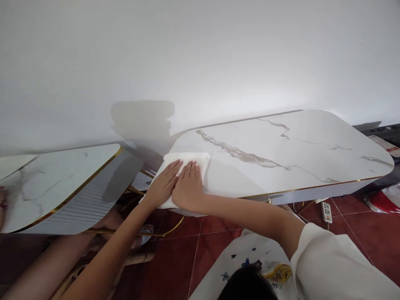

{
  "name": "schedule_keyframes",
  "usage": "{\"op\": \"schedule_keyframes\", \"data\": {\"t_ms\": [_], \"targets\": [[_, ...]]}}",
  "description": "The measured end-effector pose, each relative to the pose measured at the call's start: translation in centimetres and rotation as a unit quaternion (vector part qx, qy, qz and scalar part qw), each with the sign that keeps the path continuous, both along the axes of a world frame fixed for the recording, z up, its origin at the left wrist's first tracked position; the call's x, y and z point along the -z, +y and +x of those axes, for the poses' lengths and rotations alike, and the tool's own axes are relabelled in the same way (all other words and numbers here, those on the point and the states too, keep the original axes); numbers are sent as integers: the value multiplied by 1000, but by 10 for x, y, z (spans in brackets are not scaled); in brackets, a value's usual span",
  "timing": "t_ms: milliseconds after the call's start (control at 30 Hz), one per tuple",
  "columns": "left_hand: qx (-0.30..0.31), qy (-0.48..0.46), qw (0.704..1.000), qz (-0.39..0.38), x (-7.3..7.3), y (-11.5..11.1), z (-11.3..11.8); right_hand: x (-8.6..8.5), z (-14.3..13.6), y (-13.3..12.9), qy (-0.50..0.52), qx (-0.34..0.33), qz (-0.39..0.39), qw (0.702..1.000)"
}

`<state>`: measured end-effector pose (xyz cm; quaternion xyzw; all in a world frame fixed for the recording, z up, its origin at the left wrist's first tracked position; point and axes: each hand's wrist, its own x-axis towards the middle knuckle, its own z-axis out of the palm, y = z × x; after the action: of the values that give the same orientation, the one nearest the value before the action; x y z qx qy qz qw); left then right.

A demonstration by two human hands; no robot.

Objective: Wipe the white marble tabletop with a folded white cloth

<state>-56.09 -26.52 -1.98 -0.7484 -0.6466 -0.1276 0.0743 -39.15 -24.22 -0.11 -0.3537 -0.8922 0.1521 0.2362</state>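
A white cloth point(202, 160) lies spread on the left end of a white marble-patterned tabletop point(312, 141) with a gold edge. Both hands rest on it side by side, touching each other. My left hand point(162, 183) is flat with fingers stretched over the cloth's left part. My right hand point(189, 183) presses flat beside it, its fingers pointing away from me. Neither hand is closed around the cloth.
A second marble-patterned table point(68, 175) stands at the left, with a person's hand point(2, 204) at its far-left edge. A pale wall point(218, 54) rises behind. A power strip point(326, 212) and a red and white bag point(383, 200) lie at the right.
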Motion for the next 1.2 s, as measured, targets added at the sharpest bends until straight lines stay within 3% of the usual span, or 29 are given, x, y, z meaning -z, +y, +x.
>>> {"op": "schedule_keyframes", "data": {"t_ms": [167, 300, 500, 633, 900, 1200], "targets": [[7, -2, 1000, 7, 1, -6, 7, -3, 11, -3, 14, -13, -20, 1000], [2, 0, 1000, 25, 5, -5, 27, -6, 33, -2, 5, -26, -25, 999], [-7, -2, 1000, 22, 6, 8, 47, -5, 46, 5, -28, -12, -23, 999], [-8, -12, 1000, 16, 4, 37, 44, -3, 37, 31, -39, 11, -22, 999], [-51, -62, 997, 22, 2, 120, 38, -1, 22, 110, -70, 21, 20, 997], [-63, -90, 993, 31, 1, 179, 20, -3, 0, 166, -74, 26, 17, 997]]}}
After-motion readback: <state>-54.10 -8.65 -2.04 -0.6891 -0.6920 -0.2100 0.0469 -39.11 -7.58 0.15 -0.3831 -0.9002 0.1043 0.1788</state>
